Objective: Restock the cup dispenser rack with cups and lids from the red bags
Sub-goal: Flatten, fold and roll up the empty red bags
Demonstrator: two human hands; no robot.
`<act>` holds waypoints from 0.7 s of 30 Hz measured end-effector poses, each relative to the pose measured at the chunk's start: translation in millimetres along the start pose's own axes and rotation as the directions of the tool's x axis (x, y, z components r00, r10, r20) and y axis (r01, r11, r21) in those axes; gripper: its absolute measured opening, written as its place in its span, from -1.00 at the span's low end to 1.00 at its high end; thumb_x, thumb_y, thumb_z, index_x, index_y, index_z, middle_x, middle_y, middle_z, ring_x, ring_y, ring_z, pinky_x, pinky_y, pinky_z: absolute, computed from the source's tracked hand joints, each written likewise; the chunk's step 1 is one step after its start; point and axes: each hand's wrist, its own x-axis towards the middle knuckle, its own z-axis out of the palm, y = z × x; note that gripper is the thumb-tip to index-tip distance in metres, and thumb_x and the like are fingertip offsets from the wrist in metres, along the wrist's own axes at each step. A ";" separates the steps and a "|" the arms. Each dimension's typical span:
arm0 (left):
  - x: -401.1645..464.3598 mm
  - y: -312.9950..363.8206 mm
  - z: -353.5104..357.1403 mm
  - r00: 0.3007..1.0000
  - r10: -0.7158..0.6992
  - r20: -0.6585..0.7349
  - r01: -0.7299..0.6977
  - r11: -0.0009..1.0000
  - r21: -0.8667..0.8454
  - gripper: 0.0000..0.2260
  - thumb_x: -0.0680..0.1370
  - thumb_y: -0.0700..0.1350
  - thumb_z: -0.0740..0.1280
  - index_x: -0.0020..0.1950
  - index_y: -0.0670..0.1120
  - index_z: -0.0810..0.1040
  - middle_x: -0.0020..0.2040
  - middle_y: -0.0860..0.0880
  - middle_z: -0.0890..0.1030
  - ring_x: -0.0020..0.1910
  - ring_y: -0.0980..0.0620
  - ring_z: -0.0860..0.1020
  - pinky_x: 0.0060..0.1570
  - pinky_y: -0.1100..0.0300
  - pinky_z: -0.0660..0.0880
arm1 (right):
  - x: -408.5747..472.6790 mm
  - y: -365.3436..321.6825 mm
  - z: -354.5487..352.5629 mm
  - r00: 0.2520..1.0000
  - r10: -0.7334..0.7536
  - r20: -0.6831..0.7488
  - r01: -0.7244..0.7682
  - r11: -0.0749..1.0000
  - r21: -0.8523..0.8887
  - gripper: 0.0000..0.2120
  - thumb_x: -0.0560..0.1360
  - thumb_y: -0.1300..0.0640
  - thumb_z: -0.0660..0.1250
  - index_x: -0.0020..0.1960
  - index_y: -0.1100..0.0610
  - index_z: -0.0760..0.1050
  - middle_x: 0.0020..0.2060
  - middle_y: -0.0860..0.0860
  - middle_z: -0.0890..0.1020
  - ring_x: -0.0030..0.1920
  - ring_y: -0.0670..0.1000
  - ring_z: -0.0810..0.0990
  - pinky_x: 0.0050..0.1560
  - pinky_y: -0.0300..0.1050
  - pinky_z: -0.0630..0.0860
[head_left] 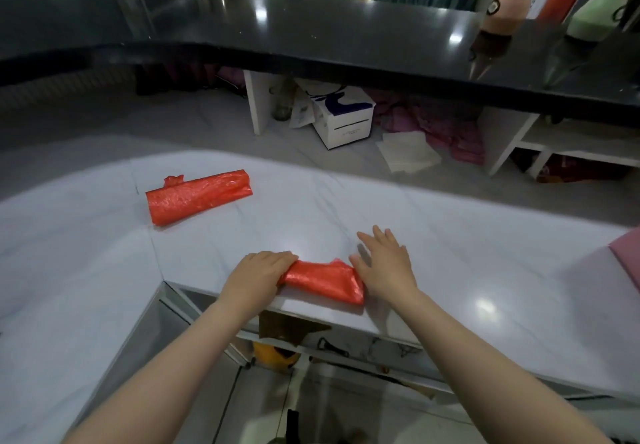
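Left hand [258, 272] curled over one end of a red bag [323, 282] at the white counter's [467, 270] near edge; right hand [384, 263] flat, fingers spread, at the other end, perhaps just touching. Second red bag [199, 196] well apart, far left.

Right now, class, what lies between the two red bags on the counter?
Nothing: the head view shows only bare white counter between the far red bag and the near red bag.

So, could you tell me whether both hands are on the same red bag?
Yes, the left hand grips one end of the near red bag and the right hand rests on the other.
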 end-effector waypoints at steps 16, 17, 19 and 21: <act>-86.2 -126.7 -74.2 0.642 -0.687 -0.342 0.553 0.723 -0.414 -0.61 0.49 -0.30 0.23 0.24 0.03 0.56 0.00 -0.09 0.67 -0.09 -0.21 0.58 -0.17 0.10 0.39 | 34.9 -138.8 47.4 0.920 -0.391 0.034 0.390 0.920 0.022 -0.45 0.58 -0.07 0.21 0.53 -0.01 0.16 0.55 0.01 0.13 0.55 0.05 -0.01 0.50 0.02 0.04; -88.9 -132.6 -77.4 0.602 -0.719 -0.348 0.570 0.692 -0.443 -0.63 0.49 -0.30 0.23 0.21 0.02 0.57 -0.05 -0.08 0.66 -0.16 -0.16 0.55 -0.20 0.13 0.36 | 44.7 -150.2 48.5 0.898 -0.437 0.050 0.438 0.899 -0.015 -0.44 0.58 -0.07 0.22 0.53 -0.01 0.17 0.54 0.02 0.13 0.55 0.06 0.00 0.49 0.03 0.05; -98.0 -143.0 -81.7 0.516 -0.798 -0.312 0.624 0.600 -0.501 -0.71 0.49 -0.28 0.24 0.11 0.00 0.60 -0.19 -0.02 0.62 -0.26 -0.06 0.47 -0.28 0.15 0.31 | 63.6 -176.0 51.7 0.851 -0.520 0.079 0.524 0.850 -0.051 -0.44 0.57 -0.03 0.25 0.52 0.01 0.20 0.54 0.04 0.15 0.54 0.08 0.04 0.49 0.03 0.06; -112.1 -150.5 -82.9 0.421 -0.873 -0.244 0.661 0.480 -0.577 -0.84 0.48 -0.23 0.26 -0.08 -0.02 0.60 -0.35 0.03 0.56 -0.35 -0.04 0.47 -0.39 0.16 0.28 | 79.5 -204.0 58.2 0.788 -0.605 0.118 0.614 0.786 -0.072 -0.45 0.55 0.05 0.29 0.50 0.02 0.25 0.53 0.07 0.17 0.54 0.10 0.07 0.50 0.02 0.06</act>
